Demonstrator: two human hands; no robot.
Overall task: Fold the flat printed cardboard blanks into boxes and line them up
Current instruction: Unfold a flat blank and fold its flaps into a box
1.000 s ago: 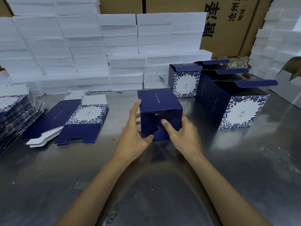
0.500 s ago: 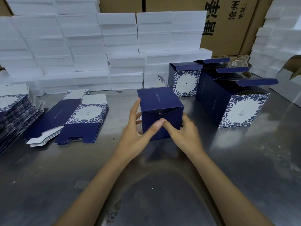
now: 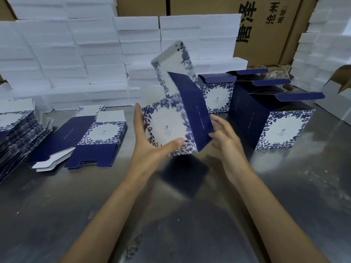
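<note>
Seen from the head camera, a person holds a half-folded box (image 3: pixel 171 128) in the air above a steel table (image 3: pixel 284 196), its blue-and-white flowered face turned toward the camera and its dark blue side angled to the right. The left hand (image 3: pixel 150 147) grips the box, fingers straight up along its left edge and the thumb pressed across the lower front of the flowered face. The right hand (image 3: pixel 226 141) sits against the box's dark blue side near the lower right corner, fingers loosely spread and relaxed; whether they touch the cardboard cannot be told through the blur. A flowered lid flap (image 3: pixel 174 65) stands open above the box, tilted back and to the left.

Right of the held box, three finished boxes (image 3: pixel 281 128) stand in a row on the table with their top flaps raised, the nearest one largest in view, the farthest (image 3: pixel 218 95) just behind the held box. Left of the held box, a small stack of flat blanks (image 3: pixel 98 137) lies on the table, and farther left a taller pile of blanks (image 3: pixel 17 133) reaches the frame edge. Behind the held box, white foam blocks (image 3: pixel 76 54) are stacked in a wall, with brown shipping cartons (image 3: pixel 266 25) printed in black characters rising behind them.
</note>
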